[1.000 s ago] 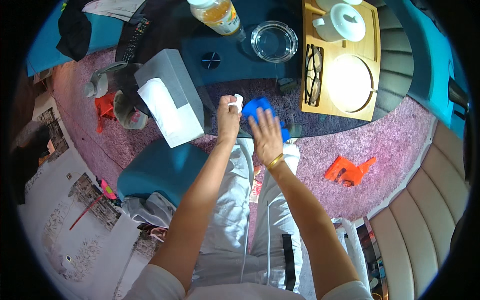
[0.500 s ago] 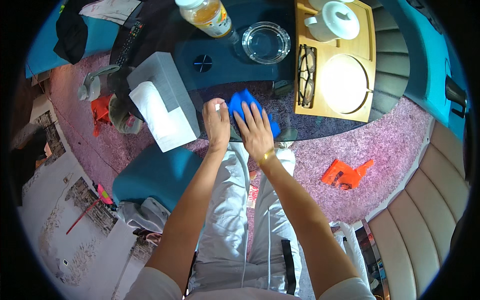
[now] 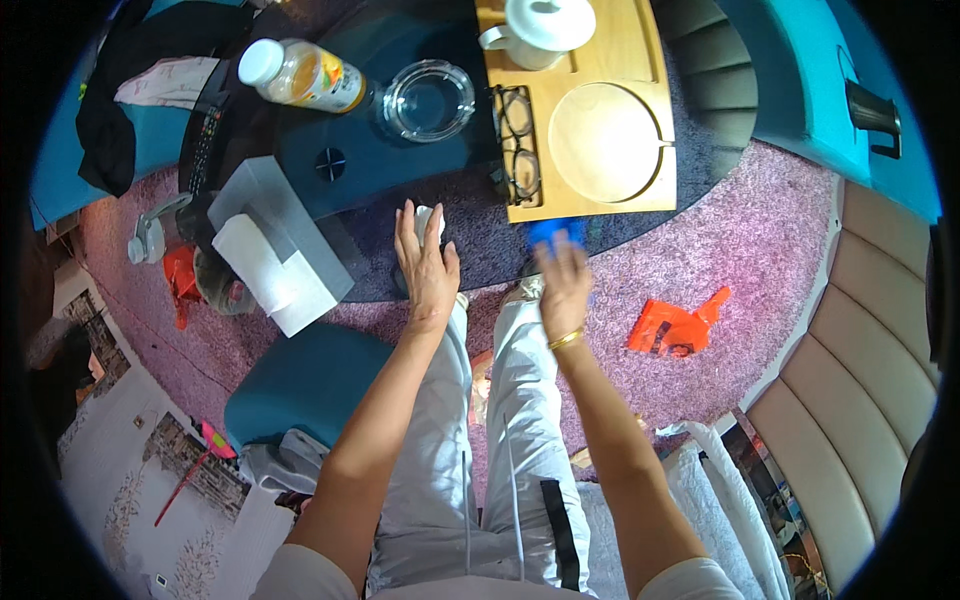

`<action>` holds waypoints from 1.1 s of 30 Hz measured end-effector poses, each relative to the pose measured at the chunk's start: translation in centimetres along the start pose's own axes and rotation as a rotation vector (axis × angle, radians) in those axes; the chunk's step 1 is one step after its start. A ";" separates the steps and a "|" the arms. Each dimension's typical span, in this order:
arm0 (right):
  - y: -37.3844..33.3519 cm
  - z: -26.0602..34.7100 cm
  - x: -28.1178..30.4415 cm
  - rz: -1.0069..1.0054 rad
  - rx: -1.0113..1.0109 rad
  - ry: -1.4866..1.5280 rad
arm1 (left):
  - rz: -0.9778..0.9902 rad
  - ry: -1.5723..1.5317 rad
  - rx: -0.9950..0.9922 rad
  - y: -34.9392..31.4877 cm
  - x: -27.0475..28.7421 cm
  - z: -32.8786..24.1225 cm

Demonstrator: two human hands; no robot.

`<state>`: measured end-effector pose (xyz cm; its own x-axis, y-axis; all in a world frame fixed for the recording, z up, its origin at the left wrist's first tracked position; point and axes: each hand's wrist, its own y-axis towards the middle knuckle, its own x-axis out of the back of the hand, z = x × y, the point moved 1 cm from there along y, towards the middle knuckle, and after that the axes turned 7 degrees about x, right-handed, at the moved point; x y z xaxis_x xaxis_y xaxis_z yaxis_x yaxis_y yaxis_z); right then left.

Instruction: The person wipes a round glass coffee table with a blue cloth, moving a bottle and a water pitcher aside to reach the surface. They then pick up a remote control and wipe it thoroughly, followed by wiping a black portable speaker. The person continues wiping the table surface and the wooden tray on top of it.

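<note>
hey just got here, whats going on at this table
A person stands at a dark glass table. Their right hand, blurred, is on a blue cloth near the table's edge, just below a wooden tray. Their left hand is over the glass, fingers spread, with a small white item at its fingers. The tray bears a lidded white cup and glasses. A bottle, an ashtray and a grey box are also on the table.
</note>
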<state>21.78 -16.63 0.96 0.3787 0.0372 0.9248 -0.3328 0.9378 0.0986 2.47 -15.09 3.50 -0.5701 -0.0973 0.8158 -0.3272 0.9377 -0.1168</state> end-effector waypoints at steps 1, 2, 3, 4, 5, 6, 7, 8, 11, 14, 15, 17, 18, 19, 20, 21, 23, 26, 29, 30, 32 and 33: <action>-0.6 0.8 -1.0 0.021 0.121 0.125 | 0.028 0.001 -0.004 -0.2 -0.4 -0.1; -0.7 2.1 -0.2 0.152 0.212 0.122 | 0.055 0.007 -0.003 -0.4 -0.8 0.0; -0.5 2.4 0.7 0.203 0.267 0.099 | 0.078 0.024 -0.007 -0.6 -0.9 -0.1; -0.3 2.4 1.3 0.255 0.322 0.075 | 0.101 0.040 -0.012 -0.7 -1.1 -0.1; -0.1 1.4 1.3 0.246 0.396 0.068 | 0.126 0.057 -0.015 -0.9 -1.4 -0.1; 0.2 0.1 1.6 0.235 0.427 0.071 | 0.137 0.072 -0.033 -0.9 -1.5 -0.4; 0.0 -1.3 1.7 0.201 0.369 0.042 | 0.145 0.091 -0.047 -0.8 -1.4 -0.5; -0.3 -2.7 1.6 0.168 0.311 0.014 | 0.153 0.110 -0.061 -0.7 -1.4 -0.6; 0.4 -5.2 3.7 0.101 0.083 -0.147 | 0.152 0.191 -0.075 -0.5 -0.9 -1.4; 0.5 -4.3 3.4 0.053 -0.049 -0.119 | 0.146 0.234 -0.052 -0.3 -0.9 -2.1; 0.7 -3.1 3.0 0.039 -0.094 -0.095 | 0.140 0.226 -0.036 -0.3 -0.9 -2.3; 0.7 -0.5 1.8 0.077 0.033 0.021 | 0.128 0.222 -0.002 -0.3 -0.8 -2.7; 0.6 1.1 1.4 0.120 0.130 0.091 | 0.107 0.216 0.014 -0.3 -1.0 -2.6; 0.7 2.6 1.0 0.157 0.193 0.109 | 0.100 0.208 0.025 -0.2 -0.9 -2.9; 0.8 3.9 0.8 0.194 0.258 0.128 | 0.092 0.201 0.037 -0.2 -0.8 -3.2; 0.9 4.7 0.3 0.242 0.266 0.147 | 0.083 0.171 0.047 -0.1 -0.7 -3.4; 1.6 5.5 0.0 0.208 0.289 0.212 | 0.064 0.145 0.071 0.1 -0.3 -3.7; 2.0 5.6 0.3 0.232 0.330 0.210 | 0.043 0.116 0.112 0.1 0.7 -4.3; 2.2 5.3 1.3 0.330 0.339 0.192 | -0.035 0.015 0.118 0.1 2.0 -4.1; 2.2 4.8 1.5 0.328 0.347 0.205 | -0.081 -0.043 0.136 0.3 2.6 -4.0; 2.0 4.4 1.5 0.322 0.356 0.228 | -0.169 -0.159 0.167 1.0 3.9 -3.2; 2.3 4.6 2.2 0.320 0.330 0.237 | -0.225 -0.163 0.154 2.0 5.0 -2.9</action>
<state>17.83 -15.97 4.93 0.3859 0.4174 0.8227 -0.7041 0.7094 -0.0296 1.13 -12.78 9.02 -0.5798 -0.3603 0.7308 -0.5621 0.8262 -0.0386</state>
